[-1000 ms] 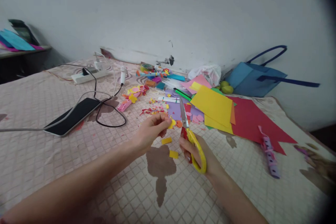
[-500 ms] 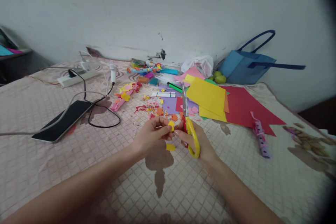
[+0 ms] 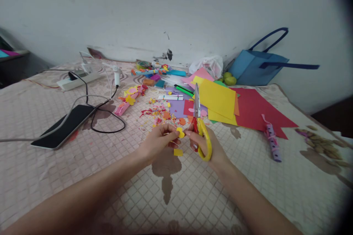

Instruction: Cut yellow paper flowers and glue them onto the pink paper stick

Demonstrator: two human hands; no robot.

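yellow paper bit (image 3: 180, 132), small, pinched between the fingertips of the left hand (image 3: 158, 140) and touched by the fingertips of the right hand (image 3: 202, 146), just above the quilted bedspread (image 3: 110, 176) near centre. right hand also closed around the yellow handles of the scissors (image 3: 200, 128), blades pointing far and up, pressed together as far as can be seen. another yellow scrap (image 3: 178, 152) lies on the cloth just below the hands, a brown printed patch under it.

far of the hands: heap of coloured scraps (image 3: 161, 112), purple sheet (image 3: 178, 108), white marker (image 3: 171, 97), green marker (image 3: 184, 90). right of the blades a yellow paper sheet (image 3: 217, 99) lies on an orange one and on a big red sheet (image 3: 256, 112). purple paper roll (image 3: 271, 137) near right, apart from the red sheet's edge. blue bag (image 3: 256, 68) against the far wall on the right, green fruit (image 3: 229, 79) and a white plastic bag (image 3: 206, 66) beside it.

left side: black phone (image 3: 64, 125) face up with a cable running to it, black cord looped next to it, white power strip (image 3: 78, 79) far left. pink paper craft piece (image 3: 128, 101) with yellow and orange cutouts between the phone and the scrap heap.
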